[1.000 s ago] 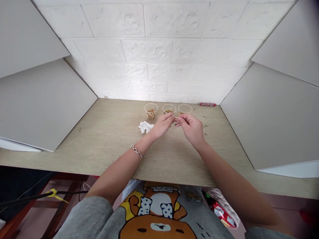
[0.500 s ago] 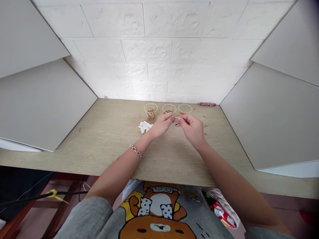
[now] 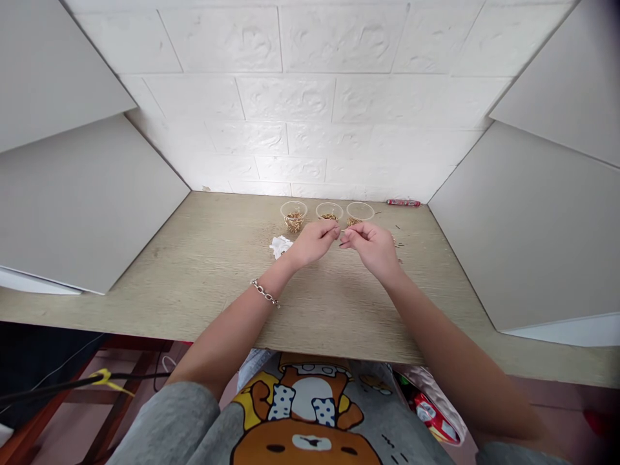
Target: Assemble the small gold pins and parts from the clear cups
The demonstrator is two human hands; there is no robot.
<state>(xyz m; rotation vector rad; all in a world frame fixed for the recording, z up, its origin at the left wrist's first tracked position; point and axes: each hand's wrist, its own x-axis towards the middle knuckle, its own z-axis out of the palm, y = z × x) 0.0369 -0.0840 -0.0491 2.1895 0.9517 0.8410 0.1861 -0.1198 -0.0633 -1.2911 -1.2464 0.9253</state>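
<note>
My left hand (image 3: pixel 317 241) and my right hand (image 3: pixel 374 249) meet fingertip to fingertip above the table. Both are closed in a pinch. Between them shows a tiny, thin gold-coloured piece (image 3: pixel 343 230), too small to name. A short dark stick-like bit pokes out below the right fingertips. Just behind the hands stand three clear plastic cups in a row. The left cup (image 3: pixel 293 218) holds many small gold pieces; the middle cup (image 3: pixel 329 212) and the right cup (image 3: pixel 360 211) also hold gold pieces, partly hidden by my hands.
Crumpled white tissue (image 3: pixel 280 246) lies beside my left wrist. A red pen-like tube (image 3: pixel 403 203) rests against the white brick-patterned wall (image 3: pixel 305 97). Small dark bits are scattered right of my right hand. Grey panels (image 3: pixel 97 200) stand on both sides of the wooden table (image 3: pixel 329 310).
My hands stay nearly in place, still pinched together. The right fingertips have shifted slightly left, and less of the gold piece shows between them.
</note>
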